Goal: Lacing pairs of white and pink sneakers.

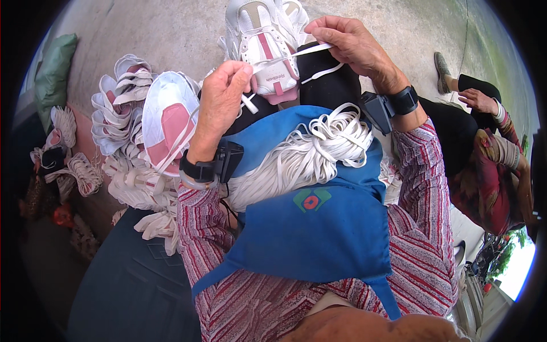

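A white shoelace (310,51) stretches between my two hands, across the front of a white and pink shoe upper (259,40) at my knees. My left hand (223,100) pinches the lace at the left of the shoe's tongue, and a short lace end hangs below its fingers. Higher up on the right, my right hand (359,50) grips the other stretch between thumb and fingers. Another loose lace end lies on my dark trousers under it. A thick bundle of white laces (319,145) rests in my lap on a blue apron (313,233).
Several white and pink shoe uppers (117,105) are stacked at the left, with a larger one (165,119) next to my left forearm. A green sack (54,71) stands farther left. At the right sits another person, one hand (478,101) over their knee. Concrete floor (154,34) lies ahead.
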Tool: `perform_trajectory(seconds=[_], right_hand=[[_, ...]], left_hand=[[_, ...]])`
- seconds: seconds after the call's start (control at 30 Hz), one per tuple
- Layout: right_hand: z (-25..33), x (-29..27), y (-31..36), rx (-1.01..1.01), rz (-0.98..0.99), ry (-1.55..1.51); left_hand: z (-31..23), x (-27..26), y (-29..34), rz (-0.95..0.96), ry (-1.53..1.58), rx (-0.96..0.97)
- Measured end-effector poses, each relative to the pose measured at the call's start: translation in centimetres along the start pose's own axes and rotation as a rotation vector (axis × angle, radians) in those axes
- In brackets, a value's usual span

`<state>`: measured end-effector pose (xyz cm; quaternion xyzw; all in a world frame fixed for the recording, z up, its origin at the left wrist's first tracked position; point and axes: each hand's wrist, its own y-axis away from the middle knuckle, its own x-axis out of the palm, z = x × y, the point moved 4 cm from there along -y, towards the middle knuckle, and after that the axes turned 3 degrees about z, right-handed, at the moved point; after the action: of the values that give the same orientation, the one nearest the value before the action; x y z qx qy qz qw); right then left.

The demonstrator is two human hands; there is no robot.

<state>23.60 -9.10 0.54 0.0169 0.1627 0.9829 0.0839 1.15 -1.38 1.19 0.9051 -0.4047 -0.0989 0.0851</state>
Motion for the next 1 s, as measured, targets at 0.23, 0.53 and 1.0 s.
perform_trajectory(seconds=[0.23, 0.53, 1.0], right_hand=[[-1.1, -2.0, -0.1, 0.004, -0.143, 0.246], [2.5, 0.2, 5.2, -0.342, 0.108, 0.769], [1.8, 4.9, 1.0, -0.024, 0.099, -0.447]], left_hand=[[0.9, 0.4, -0.4, 0.068, 0.121, -0.215], [0.1, -0.5, 0.7, 0.031, 0.068, -0.22], [-0.3, 1.0, 2.7, 0.057, 0.412, -0.165]])
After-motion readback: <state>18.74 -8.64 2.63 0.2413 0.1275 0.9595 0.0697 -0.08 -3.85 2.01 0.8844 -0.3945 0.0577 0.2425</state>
